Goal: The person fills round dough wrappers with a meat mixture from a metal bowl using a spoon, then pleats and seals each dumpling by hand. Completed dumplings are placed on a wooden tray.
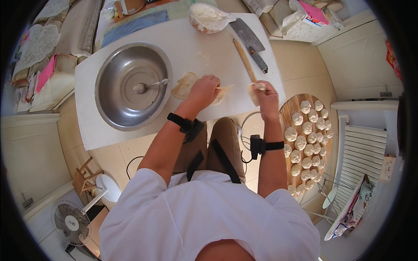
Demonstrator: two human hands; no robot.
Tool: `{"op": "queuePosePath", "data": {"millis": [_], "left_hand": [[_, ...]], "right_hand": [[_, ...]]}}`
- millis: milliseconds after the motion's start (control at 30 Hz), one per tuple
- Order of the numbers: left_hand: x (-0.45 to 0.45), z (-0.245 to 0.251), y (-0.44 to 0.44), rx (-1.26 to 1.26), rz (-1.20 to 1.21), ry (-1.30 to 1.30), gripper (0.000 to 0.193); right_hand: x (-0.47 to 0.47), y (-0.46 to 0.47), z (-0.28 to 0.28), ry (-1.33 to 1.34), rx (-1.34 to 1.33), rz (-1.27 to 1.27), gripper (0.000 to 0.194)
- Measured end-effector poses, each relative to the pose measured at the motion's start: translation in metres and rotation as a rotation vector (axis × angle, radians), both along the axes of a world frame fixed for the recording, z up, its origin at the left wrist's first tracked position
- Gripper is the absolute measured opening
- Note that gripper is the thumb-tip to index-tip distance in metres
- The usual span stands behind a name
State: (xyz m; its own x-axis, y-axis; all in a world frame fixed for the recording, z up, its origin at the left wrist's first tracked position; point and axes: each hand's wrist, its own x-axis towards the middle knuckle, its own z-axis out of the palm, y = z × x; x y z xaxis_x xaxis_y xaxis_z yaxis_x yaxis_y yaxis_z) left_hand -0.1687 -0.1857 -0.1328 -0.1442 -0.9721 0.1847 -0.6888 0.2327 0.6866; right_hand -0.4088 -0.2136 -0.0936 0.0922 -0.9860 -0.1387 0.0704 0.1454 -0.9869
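My left hand (205, 89) is over the white table, its fingers closed on the edge of a thin dough wrapper (222, 94). Left of that hand, partly under it, lies another flat dough wrapper (184, 85). My right hand (266, 93) pinches a dough piece (253, 94) near the table's right edge; the fingers hide part of it. A wooden rolling pin (244, 60) lies just beyond the right hand. Beside it is a cleaver (248, 36) with a dark handle. A steel basin (109, 98) stands at the left, with a metal spoon (156, 84) inside.
At the table's far edge stands a bowl of flour (209, 16). To the right, below table height, a round wooden board (285, 114) bears rows of pleated buns (300, 142). A small wooden chair (85, 176) and an electric fan (71, 222) are at the lower left.
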Motion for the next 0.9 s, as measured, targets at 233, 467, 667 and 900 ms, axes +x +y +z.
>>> {"op": "queuePosePath", "data": {"millis": [233,467,667,900], "left_hand": [[0.005,-0.004,-0.003,0.531,0.102,0.920,0.026],[0.020,0.005,0.014,0.622,0.301,0.847,0.025],[0.014,0.009,0.012,0.556,0.147,1.060,0.031],[0.004,-0.008,0.008,0.409,0.238,0.355,0.025]], "right_hand": [[0.012,-0.022,-0.015,-0.402,0.201,-0.030,0.042],[0.039,-0.036,-0.070,0.402,-0.065,-0.007,0.040],[0.036,-0.023,-0.042,-0.425,0.390,-0.015,0.034],[0.045,-0.005,-0.007,-0.604,0.423,0.117,0.033]]}}
